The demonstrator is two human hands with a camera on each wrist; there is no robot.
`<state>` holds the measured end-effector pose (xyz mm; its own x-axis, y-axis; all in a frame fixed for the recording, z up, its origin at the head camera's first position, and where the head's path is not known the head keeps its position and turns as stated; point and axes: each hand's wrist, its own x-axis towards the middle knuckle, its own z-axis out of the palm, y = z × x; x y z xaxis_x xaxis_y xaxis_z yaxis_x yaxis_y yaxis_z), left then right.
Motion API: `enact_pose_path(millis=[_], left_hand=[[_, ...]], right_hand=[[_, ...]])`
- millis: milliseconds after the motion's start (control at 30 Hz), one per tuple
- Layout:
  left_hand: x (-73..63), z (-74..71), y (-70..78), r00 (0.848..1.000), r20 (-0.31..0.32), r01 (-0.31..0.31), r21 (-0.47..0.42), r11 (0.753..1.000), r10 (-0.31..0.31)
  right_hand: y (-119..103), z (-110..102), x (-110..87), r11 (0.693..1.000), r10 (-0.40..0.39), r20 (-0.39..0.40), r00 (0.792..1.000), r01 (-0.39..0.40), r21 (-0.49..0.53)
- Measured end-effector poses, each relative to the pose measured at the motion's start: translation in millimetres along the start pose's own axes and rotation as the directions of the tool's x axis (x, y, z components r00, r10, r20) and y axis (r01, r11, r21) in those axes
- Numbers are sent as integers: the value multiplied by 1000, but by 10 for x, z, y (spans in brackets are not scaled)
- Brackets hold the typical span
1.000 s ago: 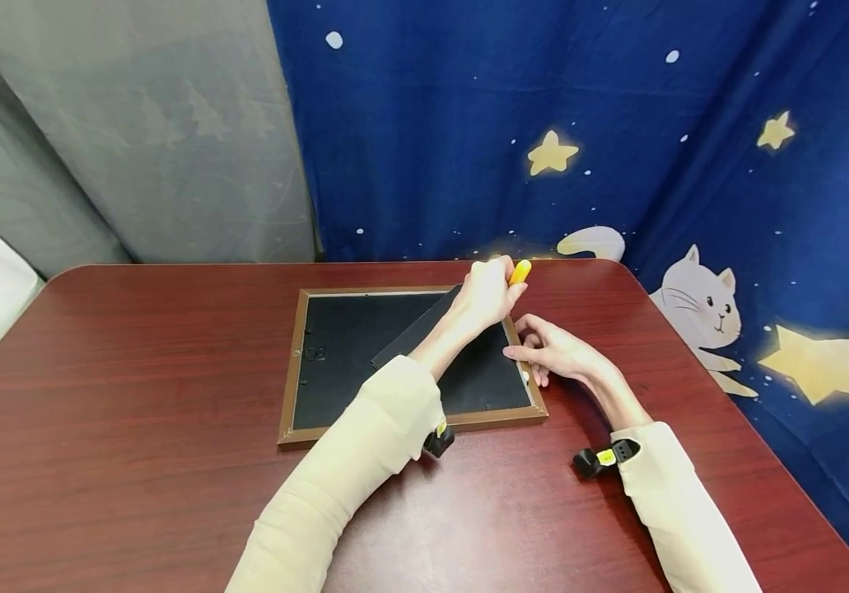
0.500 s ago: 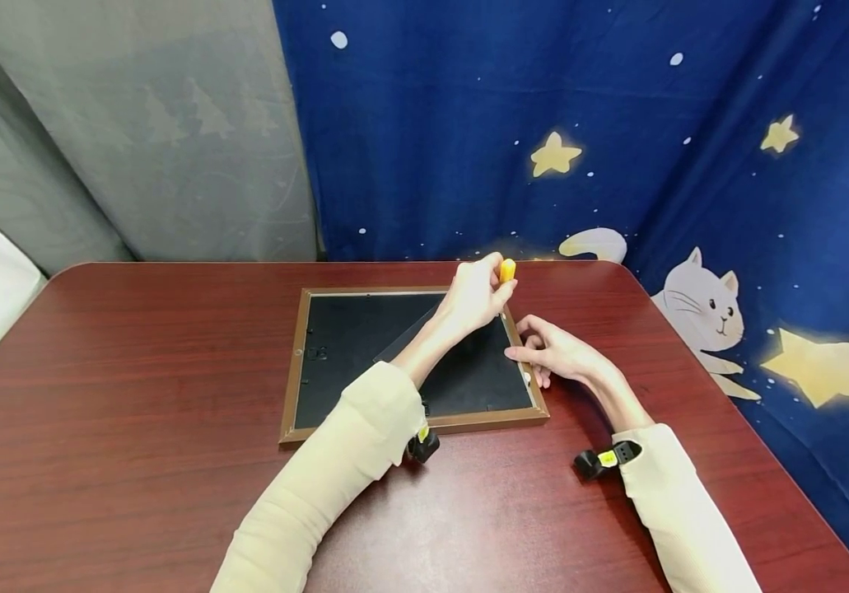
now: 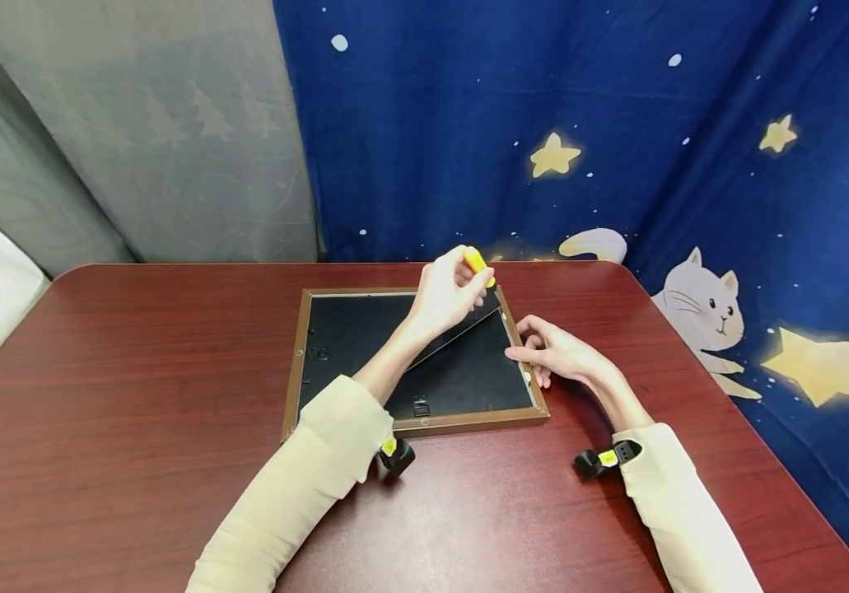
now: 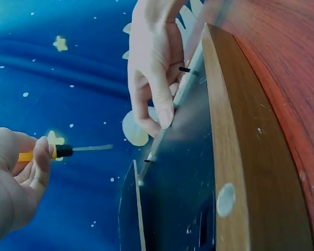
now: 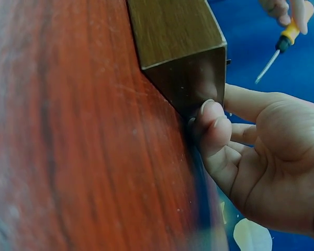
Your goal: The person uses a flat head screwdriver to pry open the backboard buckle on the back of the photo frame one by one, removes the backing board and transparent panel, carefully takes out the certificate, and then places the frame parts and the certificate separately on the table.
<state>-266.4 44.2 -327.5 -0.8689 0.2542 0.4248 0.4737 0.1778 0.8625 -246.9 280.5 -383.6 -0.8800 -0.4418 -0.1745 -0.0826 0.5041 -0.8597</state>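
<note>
A wooden picture frame (image 3: 468, 423) lies face down on the table, its black backing board (image 3: 353, 329) uppermost. Across the board slants a black stand flap (image 3: 474, 321), lifted at its pale edge in the left wrist view. My left hand (image 3: 442, 295) holds a screwdriver (image 4: 64, 151) by its yellow handle, above the frame's far right part. The metal shaft points away from the fingers, apart from the frame in that view. My right hand (image 3: 561, 352) grips the frame's right side, thumb on top and fingers curled at the outer side. Small dark tabs (image 4: 184, 69) stick out along the inner edge.
The reddish-brown table (image 3: 135, 428) extends around the frame. Behind it hang a grey curtain (image 3: 172, 148) and a blue star-patterned curtain (image 3: 454, 123). A metal hanger (image 3: 422, 405) sits on the board near the front rim. Both wrists carry small black cameras (image 3: 397, 455).
My left hand has moved left with the screwdriver, whose handle now leans the other way. The flap's slanting near edge shows now. My right hand stays in place on the frame.
</note>
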Motion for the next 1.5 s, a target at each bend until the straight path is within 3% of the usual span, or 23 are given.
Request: enact_pose_path(millis=[300, 600, 700, 967, 1067, 1300, 1500], left_hand=[[-150, -164, 47, 999, 39, 37, 18, 999, -38], [-297, -347, 44, 983, 118, 148, -26, 989, -144], [-336, -385, 28, 972, 130, 203, -67, 977, -193], [-370, -459, 1, 927, 220, 340, -143, 930, -305], [-378, -485, -2, 917, 257, 342, -105, 934, -306], [-404, -448, -47, 900, 336, 283, 35, 959, -278], [-441, -323, -95, 901, 317, 288, 73, 955, -296]], right_hand=[[14, 16, -5, 1000, 24, -5, 1000, -24, 8], [15, 23, 2, 1000, 20, -7, 1000, -20, 6], [10, 29, -1, 1000, 24, -8, 1000, -24, 3], [9, 24, -16, 1000, 31, -15, 999, -31, 3], [3, 24, -20, 999, 35, -13, 999, -35, 2], [-6, 13, -22, 999, 44, -22, 999, -45, -14], [-8, 12, -14, 999, 48, -24, 999, -48, -17]])
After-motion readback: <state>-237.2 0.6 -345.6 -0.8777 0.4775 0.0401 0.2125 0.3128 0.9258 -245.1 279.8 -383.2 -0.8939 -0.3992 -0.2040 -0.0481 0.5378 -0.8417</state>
